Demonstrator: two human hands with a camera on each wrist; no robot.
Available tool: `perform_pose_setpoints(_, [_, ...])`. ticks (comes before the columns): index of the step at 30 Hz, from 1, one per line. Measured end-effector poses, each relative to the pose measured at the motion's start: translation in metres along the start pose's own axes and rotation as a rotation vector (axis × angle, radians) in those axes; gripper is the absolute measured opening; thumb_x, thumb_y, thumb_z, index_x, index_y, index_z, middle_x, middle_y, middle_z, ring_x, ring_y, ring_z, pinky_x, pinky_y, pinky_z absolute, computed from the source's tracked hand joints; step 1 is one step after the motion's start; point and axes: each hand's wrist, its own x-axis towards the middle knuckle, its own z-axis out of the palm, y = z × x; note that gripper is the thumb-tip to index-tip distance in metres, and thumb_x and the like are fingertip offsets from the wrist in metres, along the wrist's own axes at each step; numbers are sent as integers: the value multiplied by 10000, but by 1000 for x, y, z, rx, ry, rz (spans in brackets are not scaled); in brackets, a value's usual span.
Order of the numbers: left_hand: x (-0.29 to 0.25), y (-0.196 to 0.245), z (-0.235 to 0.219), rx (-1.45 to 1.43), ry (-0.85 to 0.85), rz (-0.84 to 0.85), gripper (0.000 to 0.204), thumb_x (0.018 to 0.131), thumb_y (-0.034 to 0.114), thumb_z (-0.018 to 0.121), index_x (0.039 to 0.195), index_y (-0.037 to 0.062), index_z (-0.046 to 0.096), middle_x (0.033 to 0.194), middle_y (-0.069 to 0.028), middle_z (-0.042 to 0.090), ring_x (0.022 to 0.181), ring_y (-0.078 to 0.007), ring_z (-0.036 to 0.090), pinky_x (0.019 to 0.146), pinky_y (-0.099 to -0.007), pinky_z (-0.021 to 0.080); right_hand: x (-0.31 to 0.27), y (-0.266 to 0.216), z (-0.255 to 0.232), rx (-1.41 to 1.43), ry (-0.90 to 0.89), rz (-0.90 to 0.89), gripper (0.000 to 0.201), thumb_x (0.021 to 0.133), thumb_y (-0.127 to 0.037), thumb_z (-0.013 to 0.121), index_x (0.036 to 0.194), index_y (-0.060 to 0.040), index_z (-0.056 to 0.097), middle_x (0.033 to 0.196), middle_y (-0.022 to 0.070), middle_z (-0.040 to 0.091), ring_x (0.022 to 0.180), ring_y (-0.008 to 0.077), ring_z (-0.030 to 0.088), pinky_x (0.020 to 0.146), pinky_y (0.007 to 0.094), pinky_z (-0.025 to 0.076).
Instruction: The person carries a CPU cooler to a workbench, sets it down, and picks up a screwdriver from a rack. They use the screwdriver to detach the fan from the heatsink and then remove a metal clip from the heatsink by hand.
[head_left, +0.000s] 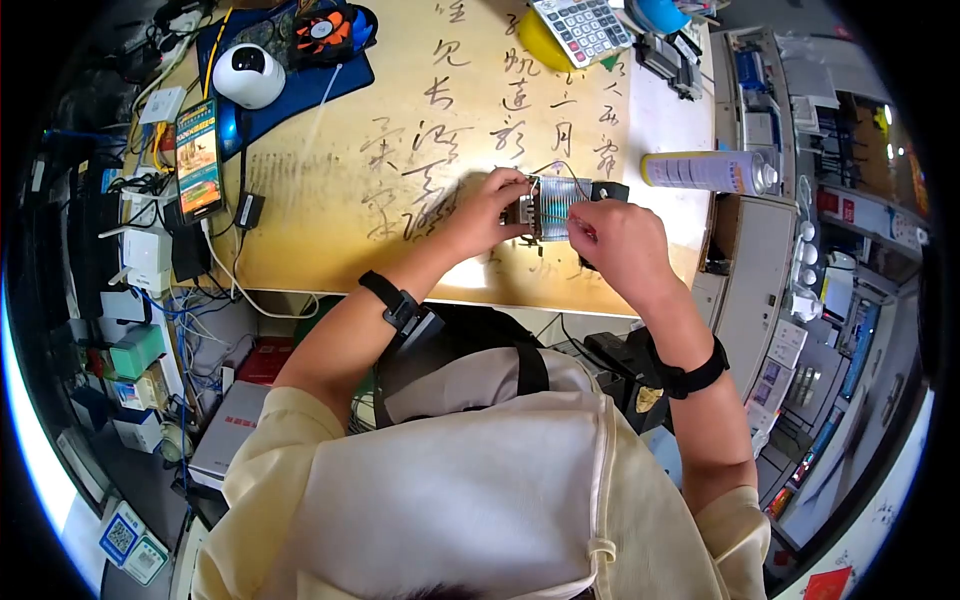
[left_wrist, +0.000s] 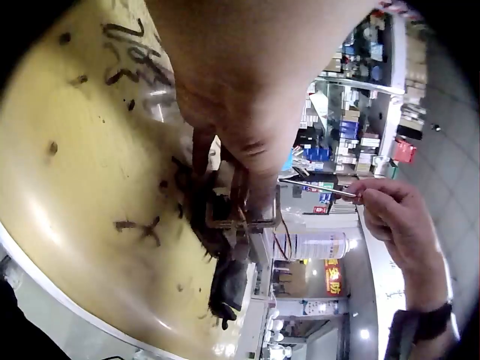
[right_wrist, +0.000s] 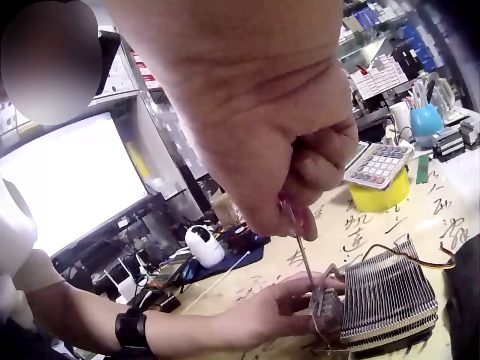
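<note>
A finned metal heatsink (head_left: pixel 558 210) sits near the table's front edge, its fins clear in the right wrist view. My left hand (head_left: pixel 488 213) grips its base end between thumb and fingers, beside a metal bracket (right_wrist: pixel 328 306). In my right hand (head_left: pixel 628 245) is a slim screwdriver (right_wrist: pixel 304 259), its reddish handle mostly hidden in the curled fingers. The shaft points down, with the tip right at the bracket in the right wrist view. A thin twisted wire (right_wrist: pixel 420 261) runs over the fins. At the heatsink's right lies a black part (head_left: pixel 608 190).
A spray can (head_left: pixel 700 172) lies to the right. A calculator (head_left: pixel 583 28) rests on a yellow round thing at the back. A white camera (head_left: pixel 248 76), a phone (head_left: pixel 199 160) and loose cables occupy the left side. Handwritten characters cover the table (head_left: pixel 320 215).
</note>
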Motion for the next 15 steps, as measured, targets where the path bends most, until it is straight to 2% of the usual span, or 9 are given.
perform_pose_setpoints(7, [1, 5, -2, 10, -40, -47, 545, 657, 13, 759, 1167, 17, 567, 1180, -96, 489, 1082, -253, 526, 904, -327, 456, 5, -4, 4, 2, -24, 7, 129, 757, -175, 612, 669, -80, 622, 632, 105, 607, 575, 293, 604, 529, 395, 489])
perform_pose_setpoints(10, [0, 3, 0, 60, -24, -24, 506, 682, 88, 766, 1147, 38, 571, 1181, -63, 482, 1014, -235, 566, 831, -328, 490, 7, -3, 5, -2, -29, 3, 142, 759, -181, 609, 664, -77, 620, 624, 111, 603, 572, 297, 602, 530, 397, 489])
perform_pose_setpoints(15, [2, 3, 0, 77, -20, 7, 490, 692, 82, 757, 1139, 31, 565, 1173, -68, 480, 978, -233, 576, 802, -328, 498, 8, -5, 1, -16, -73, 46, 170, 769, -201, 599, 659, -73, 624, 619, 122, 608, 573, 303, 607, 541, 400, 496])
